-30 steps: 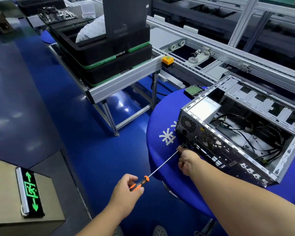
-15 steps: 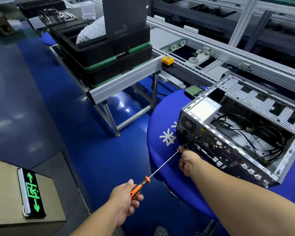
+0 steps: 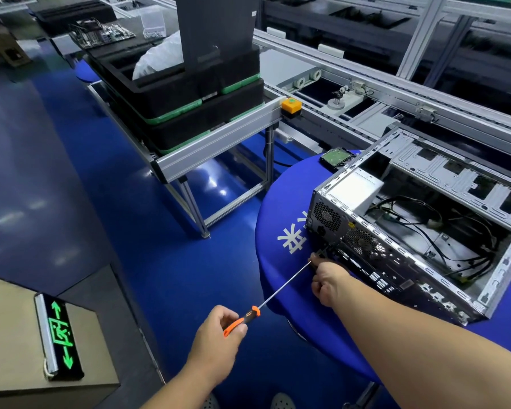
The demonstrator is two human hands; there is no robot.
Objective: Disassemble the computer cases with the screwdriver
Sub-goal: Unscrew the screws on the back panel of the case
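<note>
On the round blue-covered table [image 3: 281, 208], an open grey metal computer case [image 3: 410, 231] lies sideways. The left hand [image 3: 219, 335] grips the orange-and-black long-shafted screwdriver [image 3: 275, 296]; the right hand [image 3: 328, 280], fingers curled, pinches its tip at the case's rear panel.

Before you: computer case [image 3: 419, 231] of bare grey perforated sheet metal, dull sheen; screwdriver [image 3: 266, 302] with polished steel shaft and orange-and-black matt plastic grip; table [image 3: 281, 208] covered in smooth blue cloth; floor [image 3: 124, 219] glossy blue; conveyor frame [image 3: 219, 146] of brushed aluminium.
</note>
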